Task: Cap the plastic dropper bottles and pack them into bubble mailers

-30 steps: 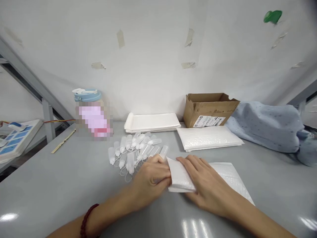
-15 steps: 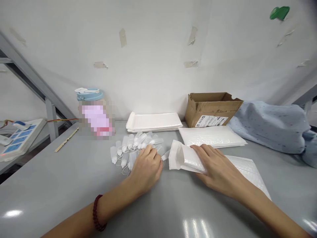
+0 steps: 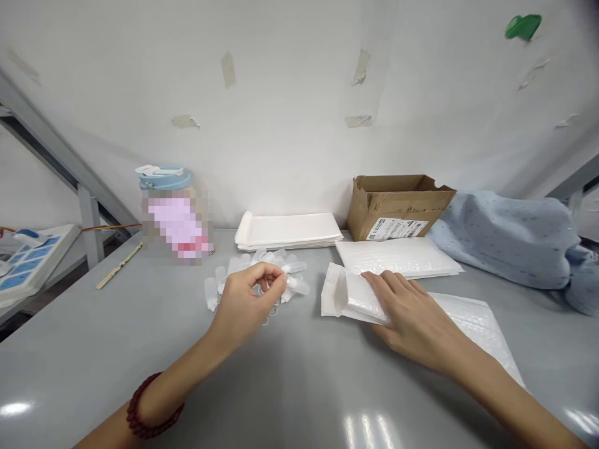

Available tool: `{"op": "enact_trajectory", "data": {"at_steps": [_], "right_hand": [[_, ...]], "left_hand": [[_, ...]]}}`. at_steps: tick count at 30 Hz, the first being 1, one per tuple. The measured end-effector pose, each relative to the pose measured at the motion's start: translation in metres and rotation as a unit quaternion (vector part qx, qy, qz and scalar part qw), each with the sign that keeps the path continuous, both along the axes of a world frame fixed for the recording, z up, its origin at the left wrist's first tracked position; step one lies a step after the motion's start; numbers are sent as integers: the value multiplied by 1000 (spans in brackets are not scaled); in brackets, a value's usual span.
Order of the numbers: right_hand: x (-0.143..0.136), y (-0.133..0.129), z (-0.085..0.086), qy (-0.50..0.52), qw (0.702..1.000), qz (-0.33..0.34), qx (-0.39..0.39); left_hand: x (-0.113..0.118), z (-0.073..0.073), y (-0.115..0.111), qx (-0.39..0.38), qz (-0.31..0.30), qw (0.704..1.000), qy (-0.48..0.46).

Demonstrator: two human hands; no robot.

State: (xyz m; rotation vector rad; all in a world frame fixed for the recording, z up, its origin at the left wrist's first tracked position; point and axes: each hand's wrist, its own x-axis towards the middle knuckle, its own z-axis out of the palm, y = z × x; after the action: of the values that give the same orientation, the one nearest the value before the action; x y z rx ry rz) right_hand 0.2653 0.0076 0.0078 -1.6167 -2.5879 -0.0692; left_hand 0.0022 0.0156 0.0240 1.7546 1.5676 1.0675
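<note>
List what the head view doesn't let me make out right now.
Head view:
- Small bottles behind the left hand: hidden by it.
- Right hand: thumb tip hidden by the padded mailer.
- Carton: floor hidden by its front wall.
- Label: fine print too small.
- Blue-lidded container: body pixelated.

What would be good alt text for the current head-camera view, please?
A person's left hand pinches a small translucent bottle beside a pile of similar bottles, while the right hand grasps a white padded mailer on a grey table. Behind lie more mailers, an open cardboard box and a bunched light-blue cloth.
</note>
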Motion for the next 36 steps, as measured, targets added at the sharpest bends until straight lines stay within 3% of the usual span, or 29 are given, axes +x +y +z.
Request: {"op": "enact_trajectory", "data": {"at_steps": [5, 10, 17, 20, 24, 27, 30, 32, 34, 36], "right_hand": [[-3, -3, -1, 46, 999, 25, -15], [-12, -9, 1, 105, 992, 54, -48], [-29, -23, -3, 127, 985, 91, -68], [-33, -28, -7, 135, 983, 105, -65], [-34, -30, -9, 136, 982, 116, -60], [-33, -29, -7, 144, 981, 114, -69], [-31, -28, -4, 150, 980, 101, -82], [-30, -27, -2, 150, 980, 95, -86], [-30, -28, -2, 151, 980, 92, -87], [-30, -28, -2, 151, 980, 93, -91]], "left_hand": [[4, 5, -3, -28, -78, 993, -87], [9, -5, -3, -78, -171, 975, -118], [24, -15, -15, -103, -205, 973, -27], [32, -22, -25, -72, -198, 978, -16], [37, -34, -34, 40, -202, 978, 42], [31, -30, -29, 97, -214, 970, 70], [10, -15, -11, 159, -182, 965, 106], [-9, -5, 5, 203, -78, 964, 155], [-28, 1, 18, 184, -7, 952, 245], [-41, 1, 27, 135, 15, 945, 298]]}}
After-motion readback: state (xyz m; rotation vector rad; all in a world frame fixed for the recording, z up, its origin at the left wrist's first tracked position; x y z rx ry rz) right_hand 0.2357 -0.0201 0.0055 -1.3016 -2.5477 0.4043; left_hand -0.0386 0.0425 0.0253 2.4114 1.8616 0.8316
